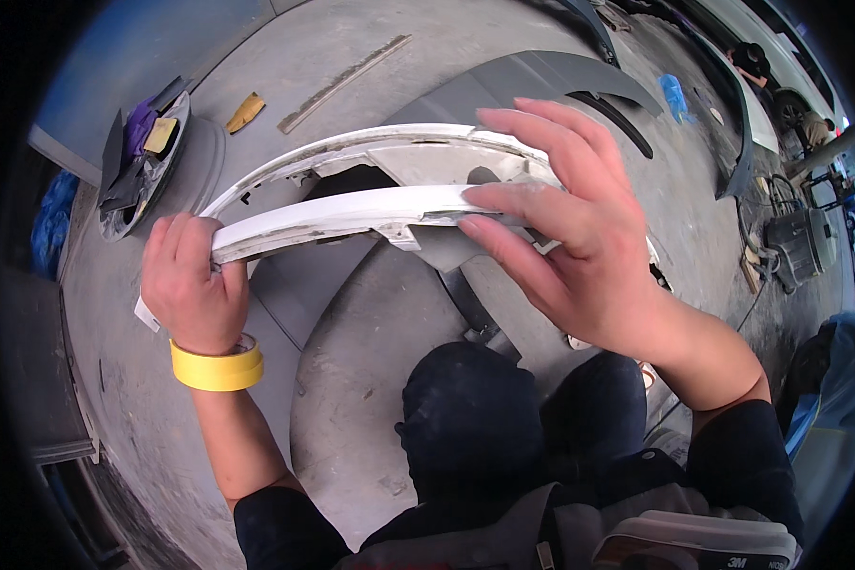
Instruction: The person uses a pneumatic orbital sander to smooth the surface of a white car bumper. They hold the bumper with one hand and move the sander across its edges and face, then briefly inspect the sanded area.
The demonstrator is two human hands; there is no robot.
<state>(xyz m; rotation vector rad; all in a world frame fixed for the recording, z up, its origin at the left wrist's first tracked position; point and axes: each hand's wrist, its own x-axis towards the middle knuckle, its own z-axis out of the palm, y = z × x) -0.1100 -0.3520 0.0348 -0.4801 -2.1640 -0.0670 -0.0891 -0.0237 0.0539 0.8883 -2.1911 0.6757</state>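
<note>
White, scuffed plastic fills the middle of the head view: a curved car bumper trim panel [351, 214] held up off the grey concrete floor [351, 399], spanning from one hand to the other above the person's dark-trousered knees [475, 418]; the left hand [195, 285] is clamped around the panel's left end, fingers curled over the top edge and thumb beneath, with a roll of yellow masking tape [217, 369] worn on that wrist like a bracelet; the right hand [570, 228] lies spread and flat, fingers apart, its fingertips [475, 198] pressed on the front strip of the panel near its middle, not gripping it; whether anything such as abrasive paper sits beneath that palm cannot be told; to my judgement the work is feeling or rubbing over the surface, and it goes best if the left grip stays firm so the long, flexible piece does not twist, while the right hand keeps light, even pressure and follows the curve rather than crossing it; the thin broken-looking edges near the centre opening deserve care; further off, a round tray of dark scraps [142, 161] lies at the upper left, a grey body panel [541, 81] lies beyond the trim, and a blue glove [673, 93] lies near it.
</note>
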